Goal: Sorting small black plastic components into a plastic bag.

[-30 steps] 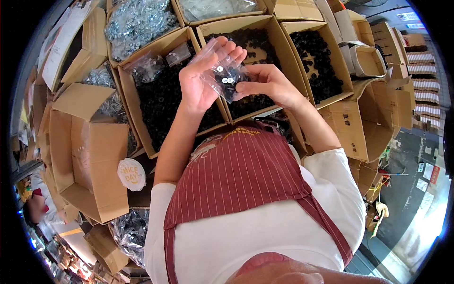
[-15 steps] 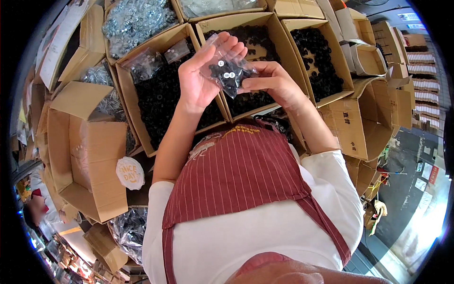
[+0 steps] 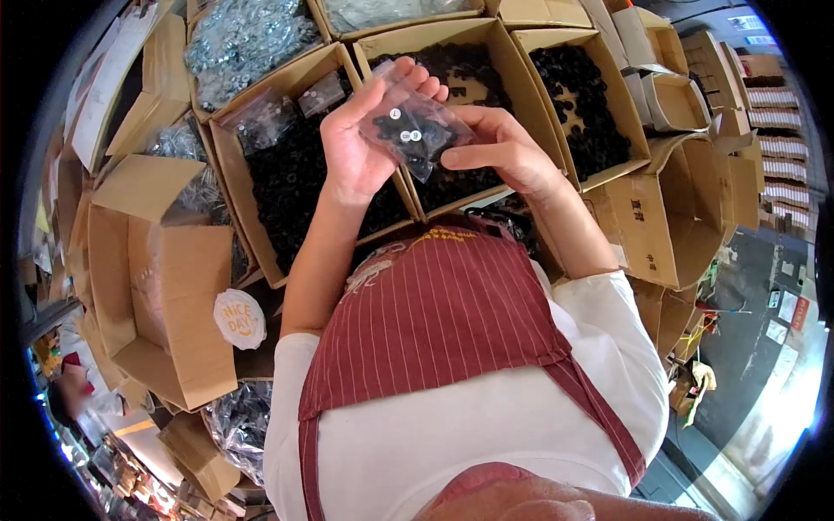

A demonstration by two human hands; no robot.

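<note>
A clear plastic bag (image 3: 415, 130) with small black parts and several round white stickers hangs between my hands, over the open cartons. My left hand (image 3: 354, 152) cups it from the left, palm up, with the fingers curled behind it. At the bag's right corner, my right hand (image 3: 504, 149) pinches the plastic between thumb and fingers. Beneath lie a carton of black ring-like parts (image 3: 291, 204) and, to its right, a carton of dark parts (image 3: 473, 187).
A third carton of black parts (image 3: 599, 148) stands on the right. Clear bags (image 3: 265, 122) lie on the left carton's contents. Shiny metal pieces (image 3: 248, 43) fill a carton at the far left. An open carton (image 3: 200, 313) stands near left, another (image 3: 691, 208) on the right.
The bag and both hands have shifted slightly to the left. The bag has tilted a little, and its stickers sit lower left within my grip.
</note>
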